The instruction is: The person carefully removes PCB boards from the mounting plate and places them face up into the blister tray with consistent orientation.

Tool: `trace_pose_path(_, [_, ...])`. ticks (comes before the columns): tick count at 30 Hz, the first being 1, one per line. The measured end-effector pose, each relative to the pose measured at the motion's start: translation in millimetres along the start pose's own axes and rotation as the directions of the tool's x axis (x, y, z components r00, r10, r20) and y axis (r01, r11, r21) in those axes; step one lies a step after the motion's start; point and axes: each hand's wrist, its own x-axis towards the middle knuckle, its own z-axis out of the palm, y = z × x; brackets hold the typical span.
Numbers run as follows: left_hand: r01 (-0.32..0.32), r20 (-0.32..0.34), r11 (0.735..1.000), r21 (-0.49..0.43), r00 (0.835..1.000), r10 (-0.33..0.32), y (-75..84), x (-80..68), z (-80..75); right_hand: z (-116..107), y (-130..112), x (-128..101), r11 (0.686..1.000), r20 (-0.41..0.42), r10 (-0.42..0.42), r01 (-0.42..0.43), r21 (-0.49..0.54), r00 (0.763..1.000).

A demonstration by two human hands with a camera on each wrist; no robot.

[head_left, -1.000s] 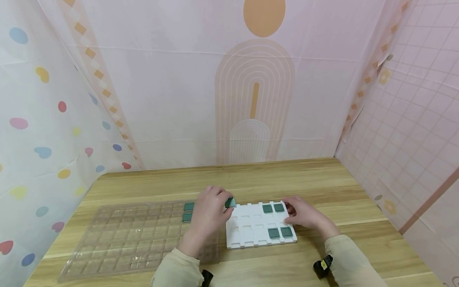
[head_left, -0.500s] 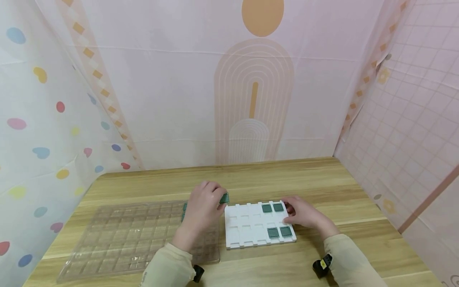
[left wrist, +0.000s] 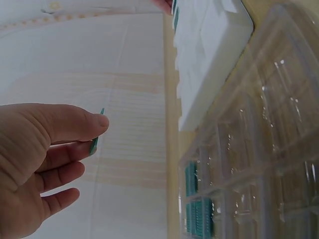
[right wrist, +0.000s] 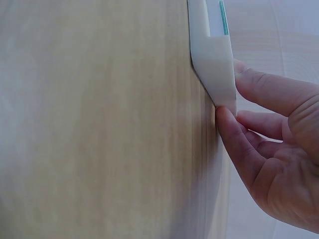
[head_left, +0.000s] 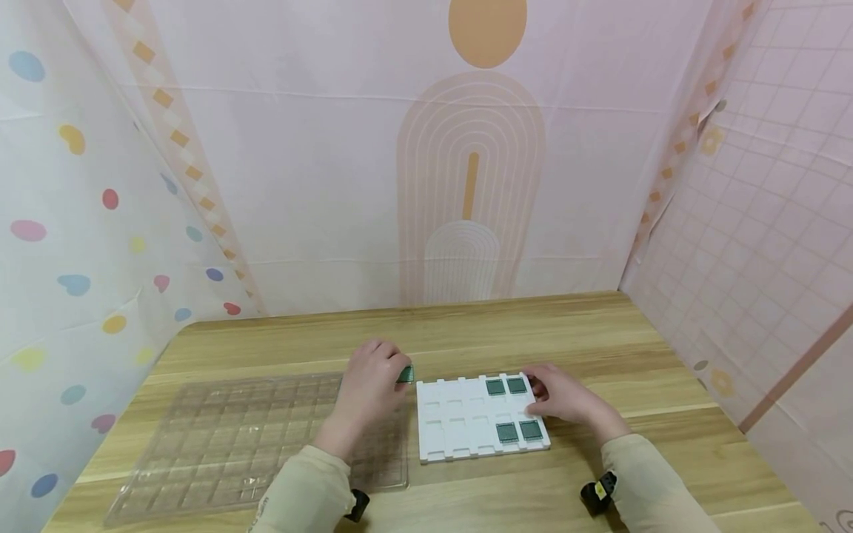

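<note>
My left hand (head_left: 368, 385) pinches a small square green circuit board (head_left: 406, 374) between thumb and forefinger, close to the left end of a white slotted tray (head_left: 455, 437). The left wrist view shows this board edge-on at the fingertips. At the tray's right end, my right hand (head_left: 563, 396) grips the edge, with the thumb on top and fingers by the side in the right wrist view. Several like boards (head_left: 506, 432) sit in the tray's right-hand slots. Below my left hand lies a clear compartment tray (head_left: 220, 444); green boards (left wrist: 200, 216) show in its compartments in the left wrist view.
Both trays lie side by side on a wooden table (head_left: 480, 496). A patterned cloth backdrop (head_left: 320, 185) rises behind the table's far edge, with more cloth at both sides. Black wrist cameras (head_left: 597, 494) sit at the sleeves.
My left hand has shifted left with the green circuit board, away from the white tray and over the clear tray's right end. The right hand stays on the white tray.
</note>
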Motion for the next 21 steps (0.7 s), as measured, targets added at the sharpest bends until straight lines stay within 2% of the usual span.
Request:
trace_pose_path(8, [0.056, 0.085, 0.998, -0.031, 0.995, -0.053, -6.3, -3.4, 4.6, -0.3, -0.1, 0.3, 1.000, -0.005, 0.005, -0.005, -0.011, 1.000])
trace_pose_path(15, [0.116, 0.176, 0.993, -0.013, 0.978, -0.112, -11.9, -5.1, 10.7, -0.2, -1.3, 0.0, 1.000, -0.001, 0.004, -0.004, -0.004, 1.000])
trace_pose_path(21, [0.132, 0.231, 0.991, -0.033, 0.965, -0.121, -14.2, -6.3, 12.3, 0.6, -0.4, 0.5, 1.000, -0.002, 0.006, -0.006, 0.004, 1.000])
